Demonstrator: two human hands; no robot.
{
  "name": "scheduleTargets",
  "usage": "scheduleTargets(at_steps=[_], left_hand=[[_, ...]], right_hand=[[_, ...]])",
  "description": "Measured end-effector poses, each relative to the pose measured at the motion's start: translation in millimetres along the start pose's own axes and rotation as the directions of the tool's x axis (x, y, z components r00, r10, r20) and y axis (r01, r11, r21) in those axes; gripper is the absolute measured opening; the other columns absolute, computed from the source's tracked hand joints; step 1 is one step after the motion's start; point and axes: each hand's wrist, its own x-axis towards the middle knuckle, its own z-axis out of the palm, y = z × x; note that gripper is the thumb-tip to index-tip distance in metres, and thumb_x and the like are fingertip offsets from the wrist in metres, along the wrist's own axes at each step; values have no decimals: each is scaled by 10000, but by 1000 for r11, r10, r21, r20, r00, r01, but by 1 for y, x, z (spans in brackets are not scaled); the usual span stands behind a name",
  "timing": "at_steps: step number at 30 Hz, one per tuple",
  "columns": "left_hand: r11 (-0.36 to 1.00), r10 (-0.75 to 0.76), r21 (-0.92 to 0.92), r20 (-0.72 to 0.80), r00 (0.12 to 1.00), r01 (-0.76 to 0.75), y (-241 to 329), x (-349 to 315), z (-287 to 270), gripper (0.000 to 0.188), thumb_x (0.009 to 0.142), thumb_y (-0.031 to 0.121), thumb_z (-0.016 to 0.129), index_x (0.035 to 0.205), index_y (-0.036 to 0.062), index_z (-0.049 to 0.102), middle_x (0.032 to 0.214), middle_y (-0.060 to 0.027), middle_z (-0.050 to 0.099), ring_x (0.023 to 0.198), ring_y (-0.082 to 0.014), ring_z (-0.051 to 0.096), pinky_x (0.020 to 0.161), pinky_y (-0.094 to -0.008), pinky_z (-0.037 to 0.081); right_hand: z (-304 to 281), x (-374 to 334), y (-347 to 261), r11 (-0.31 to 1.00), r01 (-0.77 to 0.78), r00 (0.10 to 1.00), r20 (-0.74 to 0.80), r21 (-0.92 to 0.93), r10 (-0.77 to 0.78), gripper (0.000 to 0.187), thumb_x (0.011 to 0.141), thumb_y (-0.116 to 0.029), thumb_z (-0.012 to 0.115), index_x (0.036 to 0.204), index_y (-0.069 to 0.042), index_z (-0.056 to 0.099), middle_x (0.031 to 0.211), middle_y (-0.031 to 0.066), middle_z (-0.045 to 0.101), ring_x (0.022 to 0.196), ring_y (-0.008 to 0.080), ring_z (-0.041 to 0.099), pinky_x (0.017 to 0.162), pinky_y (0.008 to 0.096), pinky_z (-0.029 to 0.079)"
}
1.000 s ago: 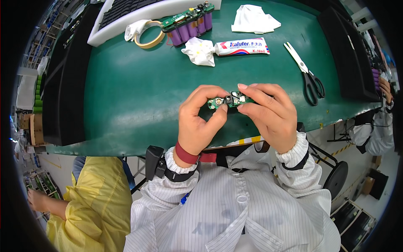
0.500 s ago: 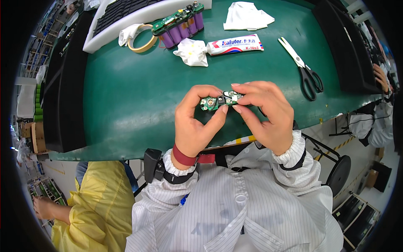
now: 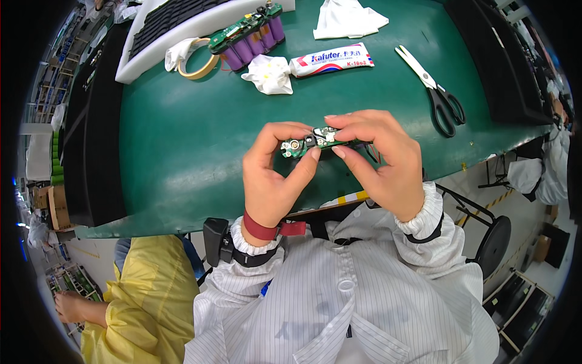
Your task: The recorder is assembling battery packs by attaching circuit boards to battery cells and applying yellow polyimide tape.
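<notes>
A narrow green circuit board (image 3: 294, 146) with small components is held above the green table, close to its near edge. My left hand (image 3: 271, 167) pinches its left part between thumb and fingers; a red band circles that wrist. With thumb and fingertips, my right hand (image 3: 383, 155) grips the board's right part and hides much of it. Dark and red wires (image 3: 374, 153) show beneath the right fingers. What lies under the board is mostly hidden.
Beyond my hands lie a white glue tube (image 3: 333, 59), a crumpled white wipe (image 3: 268, 74), a purple battery pack (image 3: 248, 39) and a tape roll (image 3: 200, 60). Black-handled scissors (image 3: 445, 109) rest at right. Black bins (image 3: 94, 139) flank the table. A person in yellow (image 3: 145, 297) sits at left.
Both hands have shifted slightly left with the board, which appears tilted a little differently. More of the wires shows beside the right fingers. The whole view has moved slightly.
</notes>
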Motion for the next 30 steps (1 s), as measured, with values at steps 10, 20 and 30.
scheduleTargets(at_steps=[10, 20, 30], left_hand=[[999, 7, -32, -40, 999, -8, 1, 0, 2, 229, 804, -40, 711, 994, -4, 588, 1046, -108, 655, 971, -155, 610, 869, -287, 475], [986, -83, -153, -82, 993, 69, 0, 6, 4, 215, 813, -30, 707, 980, -1, 575, 1019, -83, 649, 929, -134, 592, 831, -270, 468], [982, -47, -186, -161, 986, 17, -5, 12, 12, 219, 802, -33, 718, 943, 2, 553, 1028, -113, 623, 937, -144, 586, 845, -269, 462]], right_hand=[[-4, 0, -4, 999, -26, 999, 40, -31, 28, 215, 763, 66, 682, 958, -19, 654, 1095, 120, 702, 973, 215, 641, 779, 307, 530], [14, -2, -11, 989, -64, 997, -49, -130, 58, 231, 758, 27, 645, 968, -69, 629, 1047, 58, 697, 951, 259, 595, 862, 401, 439], [1, -24, -16, 852, 49, 995, -48, -521, -86, 290, 803, -119, 696, 1088, -174, 690, 962, -63, 583, 896, 147, 510, 774, 391, 233]])
